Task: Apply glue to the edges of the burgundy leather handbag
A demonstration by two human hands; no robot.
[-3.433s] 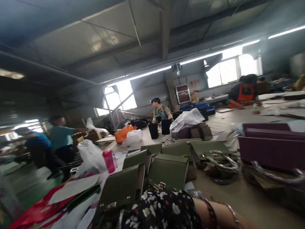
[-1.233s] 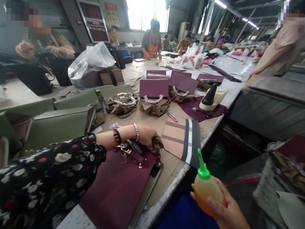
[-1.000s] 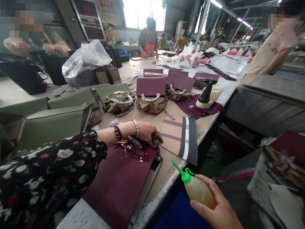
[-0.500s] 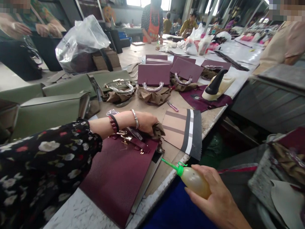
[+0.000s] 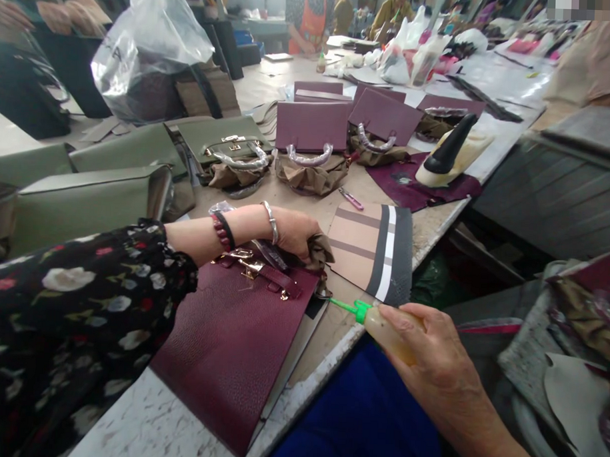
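A burgundy leather handbag (image 5: pixel 235 359) lies on its side near the table's edge, with gold hardware at its top. My left hand (image 5: pixel 297 235) is closed on the bag's brown lining (image 5: pixel 320 252), bunched at the bag's opening. In my right hand (image 5: pixel 431 346) is a squeeze bottle (image 5: pixel 389 331) of yellowish liquid with a green nozzle. The nozzle tip points left and reaches the bag's edge just under the lining; I cannot tell whether it touches. Beyond the bag lies a striped beige and dark grey panel (image 5: pixel 357 247).
More burgundy bags (image 5: pixel 311 125) and green bags (image 5: pixel 86 201) stand across the table. A pink-handled cutter (image 5: pixel 351 199) lies behind the panel. At the right is a cream container with a black cone (image 5: pixel 450 153). Co-workers, one in an orange apron (image 5: pixel 313 22), are farther back.
My right hand has brought the bottle up and left, so its nozzle is now at the bag's edge. My left hand keeps its hold on the lining. The view has tilted down slightly.
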